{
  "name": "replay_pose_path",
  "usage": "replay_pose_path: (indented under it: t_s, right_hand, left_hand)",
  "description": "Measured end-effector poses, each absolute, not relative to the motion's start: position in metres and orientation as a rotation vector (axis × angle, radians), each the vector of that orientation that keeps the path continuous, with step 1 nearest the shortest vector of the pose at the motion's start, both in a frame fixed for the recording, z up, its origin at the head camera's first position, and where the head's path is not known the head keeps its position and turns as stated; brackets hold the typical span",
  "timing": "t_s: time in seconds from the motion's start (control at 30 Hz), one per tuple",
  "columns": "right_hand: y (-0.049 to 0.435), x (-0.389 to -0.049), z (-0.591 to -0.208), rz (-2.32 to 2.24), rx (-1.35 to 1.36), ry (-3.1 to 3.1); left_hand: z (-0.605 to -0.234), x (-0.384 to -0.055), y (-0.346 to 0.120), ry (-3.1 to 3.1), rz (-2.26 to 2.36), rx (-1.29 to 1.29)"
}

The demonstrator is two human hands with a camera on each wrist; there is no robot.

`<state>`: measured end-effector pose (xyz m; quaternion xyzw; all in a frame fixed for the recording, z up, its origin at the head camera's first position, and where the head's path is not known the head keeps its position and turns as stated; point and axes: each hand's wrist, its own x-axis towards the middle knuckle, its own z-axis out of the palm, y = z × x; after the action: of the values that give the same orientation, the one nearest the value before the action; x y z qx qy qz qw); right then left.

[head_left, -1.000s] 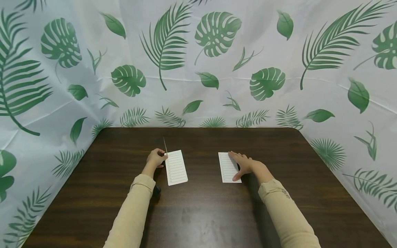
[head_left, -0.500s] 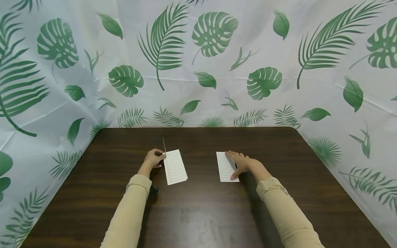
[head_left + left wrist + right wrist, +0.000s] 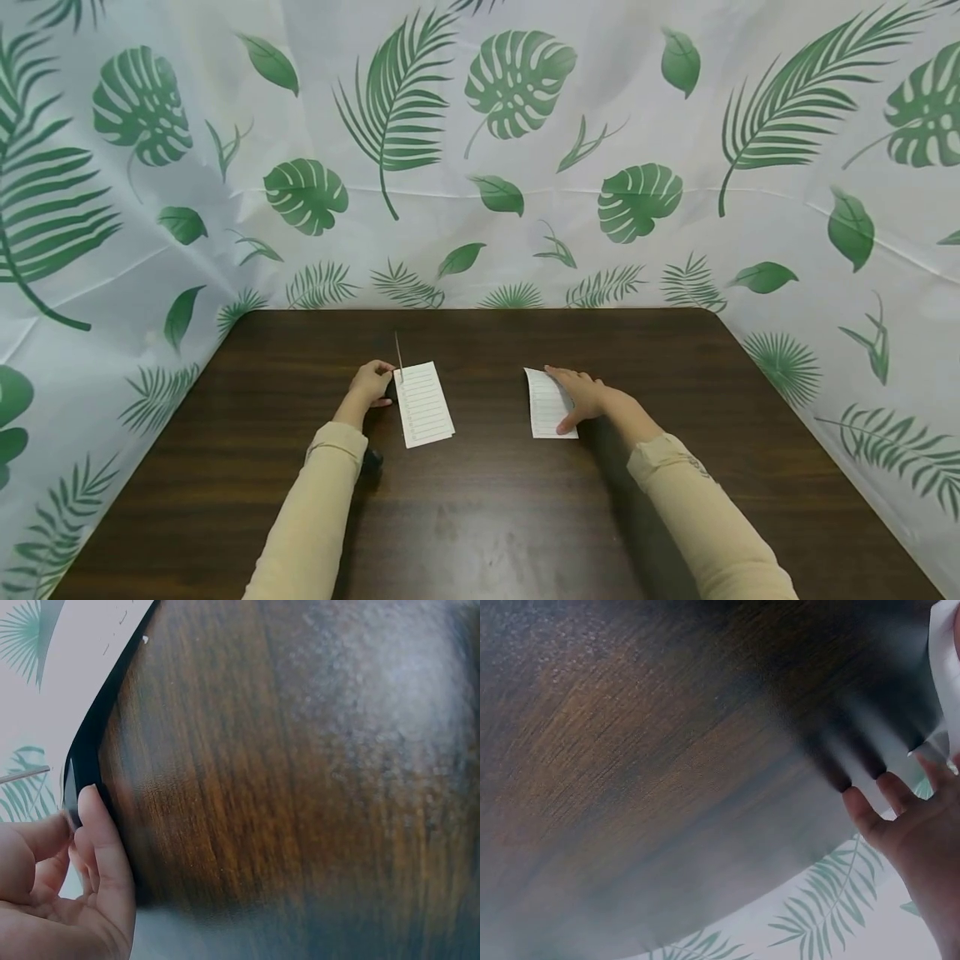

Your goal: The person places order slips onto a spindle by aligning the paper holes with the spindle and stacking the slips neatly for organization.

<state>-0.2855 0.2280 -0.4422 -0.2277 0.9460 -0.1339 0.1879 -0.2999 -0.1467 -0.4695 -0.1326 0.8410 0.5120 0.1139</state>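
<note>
In the head view my left hand (image 3: 371, 383) pinches the upper left corner of several stacked white lined sheets (image 3: 424, 404). A thin stick-like thing (image 3: 398, 350) stands up from that corner; its kind is unclear. The left wrist view shows the fingers curled at the edge of the white paper (image 3: 94, 675), above a dark strip. My right hand (image 3: 588, 395) grips another white lined sheet (image 3: 546, 404) between thumb and fingers, and its left edge bows upward. In the right wrist view the fingertips (image 3: 855, 806) touch or nearly touch the table, and the sheet (image 3: 946, 667) curves up at the right edge.
A dark brown wood-grain table (image 3: 480, 508) lies under both hands. White cloth (image 3: 480, 258) printed with green leaves hangs behind it and along both sides. A small black object (image 3: 372, 461) shows beside the left wrist.
The sheet in my right hand lay flat before and now bends, its left edge lifted. My left hand and the stacked sheets have hardly moved.
</note>
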Motion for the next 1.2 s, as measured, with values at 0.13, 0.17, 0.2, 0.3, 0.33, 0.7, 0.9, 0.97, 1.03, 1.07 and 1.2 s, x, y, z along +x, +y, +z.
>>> replay_pose_path:
  t_s: [0.13, 0.17, 0.2, 0.3, 0.33, 0.7, 0.9, 0.97, 1.03, 1.07, 1.2]
  right_hand:
    - [0.229, -0.288, -0.448, -0.491, -0.644, 2.699]
    - [0.229, -0.288, -0.449, -0.518, -0.654, 2.713]
    - [0.229, -0.289, -0.450, -0.558, -0.652, 2.720]
    - [0.227, -0.289, -0.452, -0.656, -0.643, 2.748]
    - [0.227, -0.288, -0.453, -0.686, -0.639, 2.760]
    - [0.220, -0.285, -0.456, -0.899, -0.556, 2.881]
    - [0.217, -0.287, -0.455, -1.043, -0.480, 2.943]
    - [0.215, -0.286, -0.455, -1.065, -0.438, 2.943]
    - [0.213, -0.285, -0.454, -1.078, -0.394, 2.947]
    - [0.212, -0.285, -0.454, -1.074, -0.375, 2.950]
    - [0.209, -0.282, -0.456, -1.110, -0.348, 2.957]
  left_hand:
    - [-0.473, -0.303, -0.148, 2.457, 1.511, -0.393]
    - [-0.472, -0.303, -0.147, 2.456, 1.512, -0.397]
    - [-0.472, -0.303, -0.147, 2.460, 1.508, -0.395]
    - [-0.469, -0.301, -0.147, 2.460, 1.498, -0.402]
    - [-0.468, -0.301, -0.146, 2.460, 1.496, -0.403]
    - [-0.466, -0.300, -0.146, 2.474, 1.493, -0.408]
    - [-0.467, -0.302, -0.147, 2.477, 1.500, -0.405]
    - [-0.468, -0.302, -0.147, 2.476, 1.497, -0.405]
    - [-0.468, -0.302, -0.148, 2.472, 1.491, -0.407]
    - [-0.468, -0.302, -0.148, 2.472, 1.488, -0.407]
    - [-0.468, -0.302, -0.147, 2.471, 1.486, -0.414]
